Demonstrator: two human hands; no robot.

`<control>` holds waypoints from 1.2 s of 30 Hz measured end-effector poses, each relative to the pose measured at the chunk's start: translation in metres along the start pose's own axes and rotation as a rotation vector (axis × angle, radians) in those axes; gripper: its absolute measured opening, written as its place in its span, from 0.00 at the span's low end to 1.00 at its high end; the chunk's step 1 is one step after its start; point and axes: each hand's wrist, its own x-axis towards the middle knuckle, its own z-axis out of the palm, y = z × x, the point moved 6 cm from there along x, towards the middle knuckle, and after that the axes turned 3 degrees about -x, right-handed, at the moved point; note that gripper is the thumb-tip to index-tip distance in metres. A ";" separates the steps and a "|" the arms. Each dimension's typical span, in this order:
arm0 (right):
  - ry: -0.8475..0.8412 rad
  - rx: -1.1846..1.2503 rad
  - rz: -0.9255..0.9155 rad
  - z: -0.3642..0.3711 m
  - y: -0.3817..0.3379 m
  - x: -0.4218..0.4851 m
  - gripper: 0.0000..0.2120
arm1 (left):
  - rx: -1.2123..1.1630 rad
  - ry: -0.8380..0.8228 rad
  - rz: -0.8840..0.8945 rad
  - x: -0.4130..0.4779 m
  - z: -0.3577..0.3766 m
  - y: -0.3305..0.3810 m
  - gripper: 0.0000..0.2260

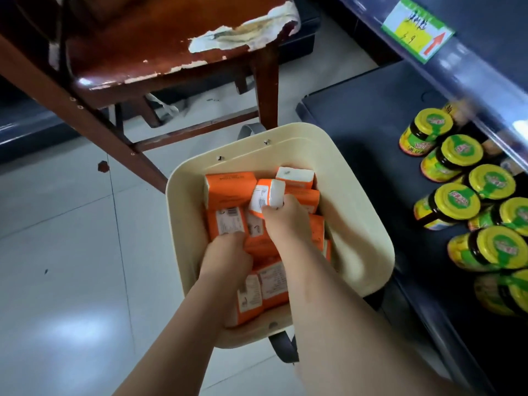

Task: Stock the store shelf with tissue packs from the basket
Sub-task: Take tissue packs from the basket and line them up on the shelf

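**Picking tissue packs out of the basket, both hands inside**

Reaching down into the cream basket (357,224) sitting on the tiled floor (63,252), just beside the dark bottom shelf (371,118). Gripping one orange-and-white tissue pack (267,197) with the right hand (281,221), fingers curled closed around its near end, pack tilted up above the pile. Pressing the left hand (228,252) onto a second pack (227,221) lower down, fingers bent over its edge; firmly pinched or only resting, cannot tell. Remaining packs (263,290) lying loosely stacked, labels facing up.

Notes for doing the step well, as judgement:
- Lifting straight up before swinging right, avoiding snagging neighbouring packs or the basket rim
- Holding across the short sides, since soft film probably dents and slips under a fingertip pinch
- Keeping clear of the yellow-lidded jars (457,155) already crowding the right part of the shelf
- Aiming for the bare stretch of shelf nearest the basket
- Minding the wooden chair (160,67) leg close behind the basket
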 end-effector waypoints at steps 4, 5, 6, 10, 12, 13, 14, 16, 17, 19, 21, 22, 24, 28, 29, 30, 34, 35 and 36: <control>0.054 0.279 -0.011 -0.041 -0.019 -0.008 0.20 | -0.436 0.101 -0.035 -0.023 -0.029 0.007 0.14; 0.076 0.336 -0.016 -0.054 -0.025 -0.012 0.21 | -0.549 0.107 -0.032 -0.030 -0.035 0.009 0.19; 0.091 0.377 -0.033 -0.066 -0.030 -0.016 0.21 | -0.668 0.110 -0.017 -0.037 -0.040 0.013 0.22; 0.054 0.489 -0.151 -0.117 -0.057 -0.065 0.16 | -1.186 0.096 0.027 -0.074 -0.059 0.030 0.17; 0.035 0.508 -0.190 -0.141 -0.066 -0.087 0.12 | -1.395 0.042 0.020 -0.093 -0.065 0.040 0.12; 0.028 0.526 -0.180 -0.152 -0.067 -0.097 0.14 | -1.443 0.030 0.019 -0.103 -0.067 0.045 0.10; 0.005 0.559 -0.154 -0.163 -0.067 -0.106 0.16 | -1.455 0.040 0.014 -0.111 -0.070 0.049 0.10; -0.066 0.627 -0.100 -0.180 -0.064 -0.128 0.17 | -1.408 0.110 0.004 -0.128 -0.080 0.056 0.09; -0.095 0.631 -0.110 -0.186 -0.062 -0.140 0.15 | -1.393 0.141 0.016 -0.136 -0.087 0.061 0.07; -0.101 0.608 -0.146 -0.198 -0.054 -0.168 0.14 | -1.377 0.186 0.072 -0.152 -0.099 0.071 0.03; -0.059 0.626 -0.155 -0.215 -0.041 -0.194 0.16 | -1.384 0.200 0.129 -0.170 -0.109 0.083 0.03; -0.031 0.658 -0.160 -0.225 -0.037 -0.208 0.14 | -1.410 0.188 0.161 -0.179 -0.111 0.090 0.06; 0.041 0.671 -0.157 -0.255 -0.027 -0.233 0.10 | -1.514 0.114 0.235 -0.198 -0.112 0.106 0.12; 0.271 0.551 -0.171 -0.330 0.000 -0.277 0.14 | -1.630 -0.067 0.318 -0.235 -0.104 0.148 0.22; 0.315 0.539 -0.179 -0.349 0.007 -0.288 0.14 | -1.637 -0.109 0.335 -0.244 -0.101 0.160 0.23; 0.345 0.539 -0.186 -0.367 0.012 -0.299 0.13 | -1.636 -0.153 0.364 -0.255 -0.101 0.174 0.23; 0.452 0.558 -0.225 -0.431 0.025 -0.343 0.13 | -1.603 -0.321 0.588 -0.300 -0.116 0.236 0.21; 0.478 0.559 -0.235 -0.444 0.029 -0.353 0.14 | -1.584 -0.353 0.646 -0.310 -0.121 0.251 0.21; 0.502 0.565 -0.247 -0.456 0.033 -0.364 0.14 | -1.560 -0.386 0.690 -0.321 -0.125 0.265 0.20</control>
